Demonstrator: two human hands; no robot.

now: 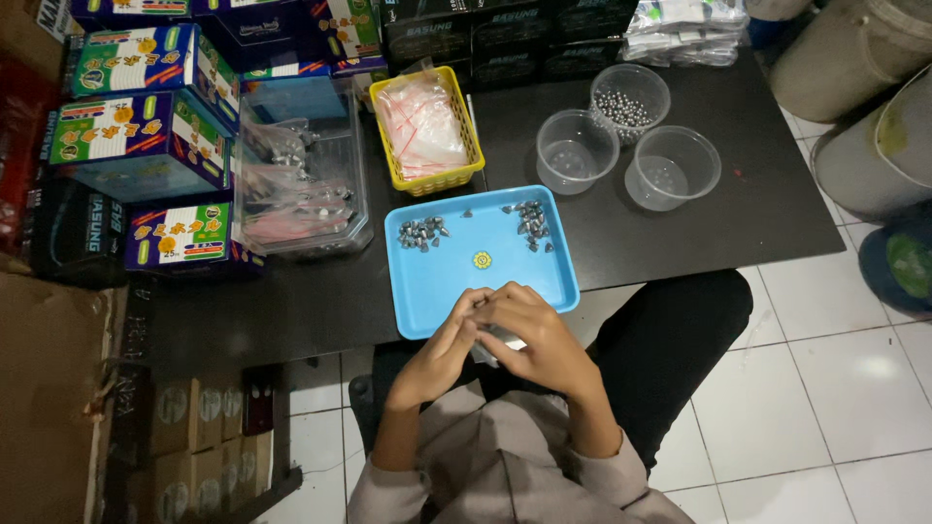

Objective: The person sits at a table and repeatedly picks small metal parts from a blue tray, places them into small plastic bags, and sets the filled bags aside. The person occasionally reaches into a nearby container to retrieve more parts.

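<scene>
Both hands' grip (490, 325) pinches clear bag (500, 342).

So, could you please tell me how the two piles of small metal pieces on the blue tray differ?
The left pile sits near the blue tray's upper left corner, packed fairly tight. The right pile lies towards the upper right and is more strung out, with a few loose pieces trailing off. Both look like small grey metal pieces, well clear of the left hand and right hand.
</scene>
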